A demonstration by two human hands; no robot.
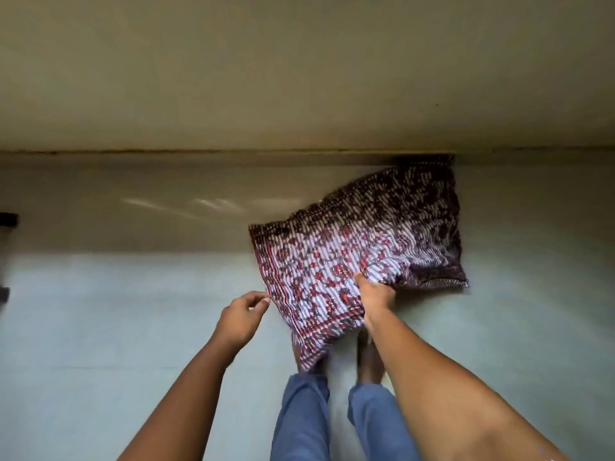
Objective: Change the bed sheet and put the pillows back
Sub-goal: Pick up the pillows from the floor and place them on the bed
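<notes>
With only the right hand [374, 294] bunching the patterned pillow [359, 241] at 6 o'clock and the left hand [243, 314] loosely curled, empty, at 8 o'clock, it may slip to the floor [133, 327].

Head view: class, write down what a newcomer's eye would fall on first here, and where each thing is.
The red, white and dark patterned pillow, right of centre, stands out against the plain floor and wall. The right hand grips a bunch of its cloth near the lower edge, while the left hand sits at its left corner, fingers curled; whether it touches is unclear. Blue trouser legs fill the bottom centre.
</notes>
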